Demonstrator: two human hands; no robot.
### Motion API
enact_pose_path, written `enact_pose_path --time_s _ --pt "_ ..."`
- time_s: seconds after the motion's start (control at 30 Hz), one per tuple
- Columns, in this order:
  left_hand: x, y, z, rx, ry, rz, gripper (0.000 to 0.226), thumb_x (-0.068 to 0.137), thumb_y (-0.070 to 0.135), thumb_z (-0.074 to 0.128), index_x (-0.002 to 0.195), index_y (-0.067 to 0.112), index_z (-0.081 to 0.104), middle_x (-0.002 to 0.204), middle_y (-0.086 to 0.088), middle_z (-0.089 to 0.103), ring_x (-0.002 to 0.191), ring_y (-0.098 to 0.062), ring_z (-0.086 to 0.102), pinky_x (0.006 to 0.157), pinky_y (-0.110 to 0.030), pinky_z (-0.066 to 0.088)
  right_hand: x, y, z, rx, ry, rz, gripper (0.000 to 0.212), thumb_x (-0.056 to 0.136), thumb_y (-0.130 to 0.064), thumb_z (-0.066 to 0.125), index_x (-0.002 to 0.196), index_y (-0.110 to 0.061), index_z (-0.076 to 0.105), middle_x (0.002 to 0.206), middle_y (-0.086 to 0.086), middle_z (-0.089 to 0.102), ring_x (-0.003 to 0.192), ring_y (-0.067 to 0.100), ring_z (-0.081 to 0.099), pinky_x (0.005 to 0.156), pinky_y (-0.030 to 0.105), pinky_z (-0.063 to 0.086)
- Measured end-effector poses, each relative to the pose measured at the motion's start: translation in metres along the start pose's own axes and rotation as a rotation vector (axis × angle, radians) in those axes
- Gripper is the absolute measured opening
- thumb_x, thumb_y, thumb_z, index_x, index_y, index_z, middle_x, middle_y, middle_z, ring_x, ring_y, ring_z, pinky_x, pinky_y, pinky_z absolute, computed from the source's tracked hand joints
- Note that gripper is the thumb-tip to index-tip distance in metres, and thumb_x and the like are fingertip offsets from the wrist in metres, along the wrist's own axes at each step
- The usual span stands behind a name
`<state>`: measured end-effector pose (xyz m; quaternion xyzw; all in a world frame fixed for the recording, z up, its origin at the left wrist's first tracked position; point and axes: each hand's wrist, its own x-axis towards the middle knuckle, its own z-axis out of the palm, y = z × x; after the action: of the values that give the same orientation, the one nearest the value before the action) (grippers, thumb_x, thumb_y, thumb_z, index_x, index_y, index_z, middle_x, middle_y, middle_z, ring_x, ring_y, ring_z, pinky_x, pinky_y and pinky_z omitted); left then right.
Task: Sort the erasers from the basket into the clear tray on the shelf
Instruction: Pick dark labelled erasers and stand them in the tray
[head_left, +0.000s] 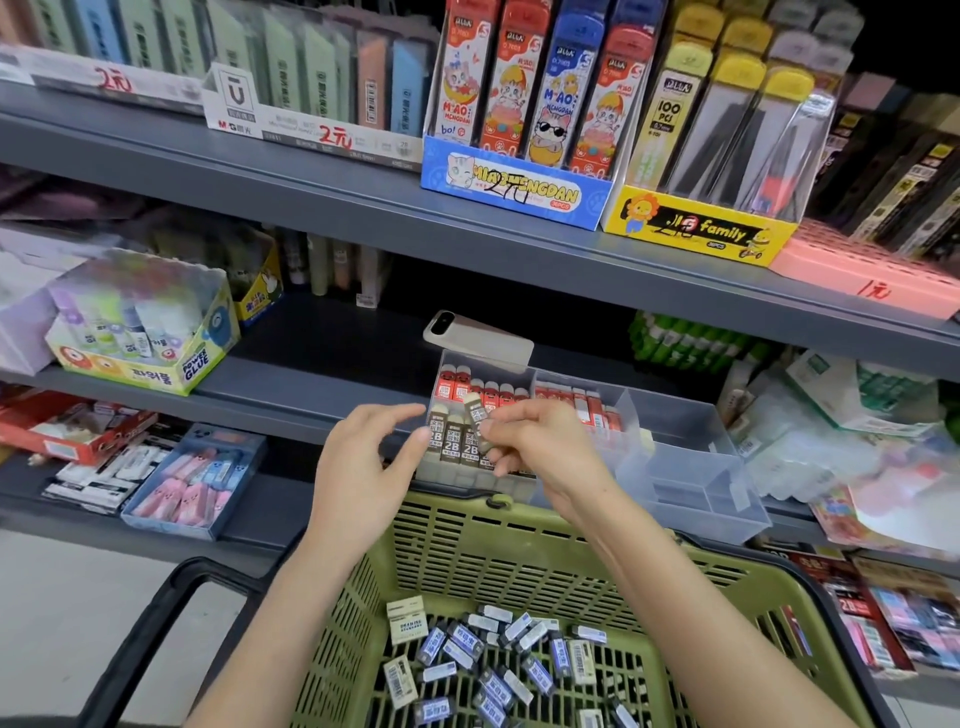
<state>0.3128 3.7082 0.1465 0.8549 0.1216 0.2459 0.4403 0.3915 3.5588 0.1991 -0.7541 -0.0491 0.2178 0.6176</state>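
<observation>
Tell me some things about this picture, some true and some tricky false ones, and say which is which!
1. The right hand pinches an eraser over the clear tray. True.
2. The basket is red. False: it is green.
3. The left hand grips an eraser too. False: it holds nothing, and its fingers are spread.
4. A phone lies on the shelf behind the tray. True.

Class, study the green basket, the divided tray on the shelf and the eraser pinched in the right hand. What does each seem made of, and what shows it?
Basket: likely moulded plastic, matt green, slotted walls.
Tray: clear, frosted rigid plastic; contents show through its walls.
Eraser in the right hand: probably beige rubber, dull, in a printed paper sleeve.
</observation>
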Motion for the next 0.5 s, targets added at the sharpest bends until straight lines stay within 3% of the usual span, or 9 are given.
enact_pose_path --time_s 0.13,0.23,0.33,0.5 --pt "-0.002 -0.001 0.004 0.104 -0.074 0.046 0.031 0.090 0.027 0.061 0.121 0.027 0.064 0.108 0.007 0.055 0.104 -0.011 0.047 0.087 -0.029 0.039 0.005 0.006 0.017 -0.154 0.043 0.010 0.013 0.086 -0.008 0.064 0.074 -0.009 0.065 0.062 0.009 0.063 0.037 0.008 0.048 0.039 0.020 0.042" --pt "-0.003 -0.002 0.005 0.107 -0.096 0.036 0.030 0.090 0.027 0.061 0.120 0.027 0.065 0.109 0.009 0.055 0.105 -0.010 0.046 0.090 -0.032 0.042 0.007 0.010 0.022 -0.444 0.119 -0.138 0.022 0.084 -0.021 0.066 0.063 -0.013 0.068 0.064 0.010 0.068 0.052 0.015 0.059 0.053 0.027 0.050" --pt "-0.002 -0.002 0.006 0.096 -0.105 0.022 0.029 0.091 0.026 0.060 0.120 0.027 0.064 0.111 0.007 0.057 0.108 -0.013 0.048 0.092 -0.037 0.044 0.004 0.012 0.026 -0.691 0.168 -0.247 0.028 0.083 -0.030 0.067 0.066 -0.008 0.071 0.066 0.011 0.068 0.068 0.024 0.062 0.065 0.031 0.049" --pt "-0.001 0.000 0.005 0.078 -0.138 -0.006 0.030 0.091 0.027 0.059 0.121 0.029 0.063 0.115 0.004 0.058 0.112 -0.016 0.049 0.093 -0.043 0.045 0.002 0.013 0.025 -0.776 0.172 -0.290 0.032 0.085 -0.038 0.064 0.069 -0.011 0.071 0.058 0.001 0.061 0.062 0.018 0.057 0.062 0.029 0.046"
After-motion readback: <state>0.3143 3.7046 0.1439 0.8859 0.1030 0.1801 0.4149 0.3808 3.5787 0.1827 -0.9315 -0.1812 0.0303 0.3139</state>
